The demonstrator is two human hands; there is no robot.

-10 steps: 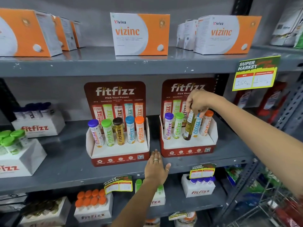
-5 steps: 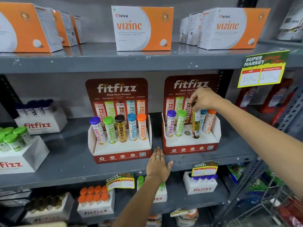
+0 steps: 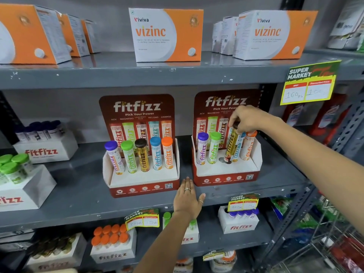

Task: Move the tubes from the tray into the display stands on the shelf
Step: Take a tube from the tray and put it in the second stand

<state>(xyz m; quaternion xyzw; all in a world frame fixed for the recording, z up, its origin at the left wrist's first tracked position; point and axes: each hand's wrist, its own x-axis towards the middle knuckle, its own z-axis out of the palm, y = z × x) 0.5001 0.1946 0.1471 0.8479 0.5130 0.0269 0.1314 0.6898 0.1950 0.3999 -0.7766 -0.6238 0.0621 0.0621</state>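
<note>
Three grey painted-metal shelf tiers [image 3: 82, 186] stacked against a grey wall, paint chipped along the front edges. Up top, glossy orange-and-white cardboard boxes [image 3: 166, 34] standing in a row. Far left on the middle tier, white card trays of green-capped tubes [image 3: 13, 166]. Next along, left red-and-white cardboard display stand [image 3: 143, 182], full: five slim cylinders, caps purple, green, brown, blue, orange. Below its right corner, left hand [image 3: 187, 198] laid flat and open on the shelf edge, fingers spread, gripping nothing, rings on two fingers. Then the right red-and-white cardboard display stand [image 3: 226, 174], purple and green tubes seated at left. Right hand [image 3: 246, 119] pinched closed over the dark cap of a gold-labelled tube [image 3: 232, 144], tilted, base at the round middle hole, just beside the blue one. Orange-capped tube at the end. Yellow paper price tag [image 3: 307, 83] hanging off the upper shelf. Wire rack [image 3: 325, 233] lower right, blurred.
</note>
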